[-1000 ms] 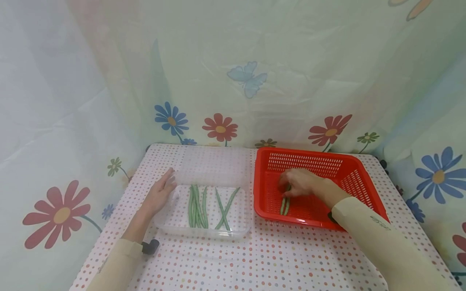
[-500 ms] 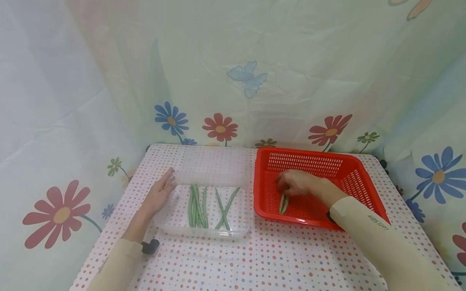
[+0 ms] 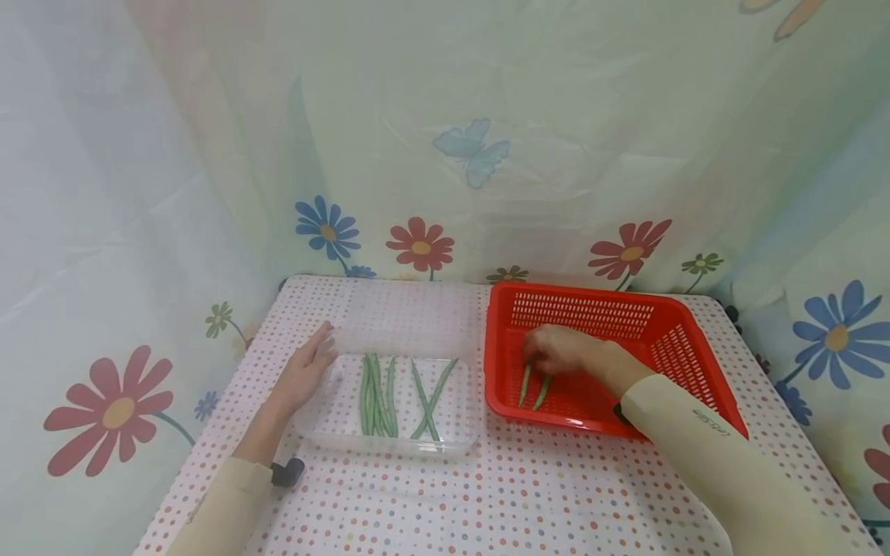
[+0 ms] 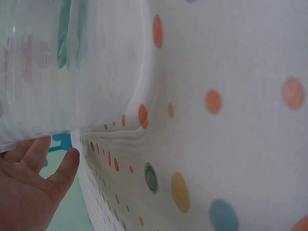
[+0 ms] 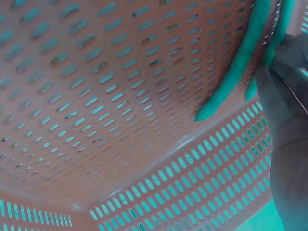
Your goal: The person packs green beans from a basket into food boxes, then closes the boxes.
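In the head view my right hand (image 3: 559, 351) reaches down into a red plastic basket (image 3: 629, 292). The right wrist view has its thumb and fingers pinching a green bean (image 5: 283, 29). Another green bean (image 5: 236, 72) lies beside it on the basket floor. My left hand (image 3: 304, 376) rests at the left side of a clear plastic container (image 3: 389, 445), fingers fairly straight; the left wrist view has its fingers (image 4: 36, 154) right at the container's edge. Inside the container several green beans (image 3: 375, 398) lie side by side, and two green beans (image 3: 431, 401) cross at its right.
A clear lid (image 3: 413, 309) lies folded back behind the container. Container and basket stand side by side on a table with a dotted cover (image 3: 445, 510). A flowered curtain (image 3: 473, 85) hangs behind the table and along both sides.
My right hand has moved slightly left within the basket. The two beans under it, close together earlier, now lie farther apart. My left hand has stayed in place.
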The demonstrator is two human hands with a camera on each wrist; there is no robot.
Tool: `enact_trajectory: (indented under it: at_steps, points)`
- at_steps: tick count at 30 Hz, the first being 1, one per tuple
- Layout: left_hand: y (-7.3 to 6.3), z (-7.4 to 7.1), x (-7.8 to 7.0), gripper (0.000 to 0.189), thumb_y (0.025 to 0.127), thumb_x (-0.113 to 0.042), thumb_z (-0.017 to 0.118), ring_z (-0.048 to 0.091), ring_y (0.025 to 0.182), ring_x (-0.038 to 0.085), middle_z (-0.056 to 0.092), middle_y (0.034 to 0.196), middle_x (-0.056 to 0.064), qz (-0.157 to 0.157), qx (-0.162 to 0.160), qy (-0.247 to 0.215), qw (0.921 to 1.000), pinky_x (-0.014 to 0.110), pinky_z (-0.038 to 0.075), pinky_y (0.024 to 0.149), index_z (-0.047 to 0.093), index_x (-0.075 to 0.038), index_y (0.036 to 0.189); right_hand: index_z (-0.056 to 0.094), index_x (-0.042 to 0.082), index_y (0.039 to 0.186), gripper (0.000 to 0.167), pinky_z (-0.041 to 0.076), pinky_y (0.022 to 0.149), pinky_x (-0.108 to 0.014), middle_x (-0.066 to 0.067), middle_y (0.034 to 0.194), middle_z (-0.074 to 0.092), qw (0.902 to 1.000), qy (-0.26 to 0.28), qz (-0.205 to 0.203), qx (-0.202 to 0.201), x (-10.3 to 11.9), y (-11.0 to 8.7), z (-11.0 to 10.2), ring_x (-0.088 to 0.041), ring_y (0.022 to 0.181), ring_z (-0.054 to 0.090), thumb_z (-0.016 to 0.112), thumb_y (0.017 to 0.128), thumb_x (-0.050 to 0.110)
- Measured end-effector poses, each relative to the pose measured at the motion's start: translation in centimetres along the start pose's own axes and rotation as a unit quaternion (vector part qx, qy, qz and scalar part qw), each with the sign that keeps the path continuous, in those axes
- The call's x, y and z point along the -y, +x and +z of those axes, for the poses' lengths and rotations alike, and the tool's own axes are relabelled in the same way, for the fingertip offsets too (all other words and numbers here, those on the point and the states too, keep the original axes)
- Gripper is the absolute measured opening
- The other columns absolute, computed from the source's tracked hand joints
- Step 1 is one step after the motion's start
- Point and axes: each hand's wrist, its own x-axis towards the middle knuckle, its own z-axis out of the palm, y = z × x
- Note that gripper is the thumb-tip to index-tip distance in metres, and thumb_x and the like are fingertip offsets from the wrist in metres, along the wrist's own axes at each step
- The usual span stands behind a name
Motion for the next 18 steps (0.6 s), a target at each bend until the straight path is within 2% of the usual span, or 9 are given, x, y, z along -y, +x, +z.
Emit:
enact_trajectory:
  at_steps: [4,10,14,18]
  points:
    - [-0.04,-0.05,0.03,0.059,0.113,-0.032,0.041,0.017,0.162,0.030,0.021,0.175,0.000,0.000,0.001,-0.005,1.0000,0.058,0.014,0.132,0.019,-0.030,0.168,0.080,0.015,0.115,0.025,0.064,0.094,-0.041,0.000,0.115,0.074,1.0000,0.007,0.002,0.006,0.03,0.13,0.05,-0.016,0.103,0.068,0.082,0.090,0.015]
    - [0.04,0.02,0.25,0.059,0.113,-0.032,0.041,0.017,0.162,0.031,0.021,0.175,0.002,0.005,0.002,-0.011,0.9999,0.058,0.013,0.132,0.020,-0.028,0.168,0.082,0.017,0.110,0.022,0.066,0.089,-0.036,0.004,0.109,0.075,0.9998,-0.007,-0.017,-0.003,-0.01,0.25,0.10,-0.013,0.099,0.070,0.084,0.089,0.022]
    - [0.03,0.04,0.16,0.060,0.112,-0.033,0.041,0.017,0.162,0.031,0.022,0.175,0.002,0.002,0.001,-0.005,1.0000,0.058,0.014,0.132,0.019,-0.029,0.168,0.079,0.018,0.116,0.027,0.066,0.091,-0.037,0.006,0.111,0.077,0.9994,0.018,-0.016,-0.024,0.01,0.16,0.04,-0.012,0.099,0.071,0.083,0.090,0.025]
    - [0.03,-0.05,0.00,0.060,0.112,-0.034,0.041,0.016,0.162,0.031,0.021,0.175,0.001,0.001,0.001,0.000,1.0000,0.058,0.014,0.132,0.018,-0.031,0.168,0.076,0.015,0.120,0.031,0.065,0.092,-0.040,0.003,0.111,0.078,0.9975,0.017,-0.040,-0.055,-0.05,0.09,-0.11,-0.015,0.099,0.073,0.082,0.091,0.023]
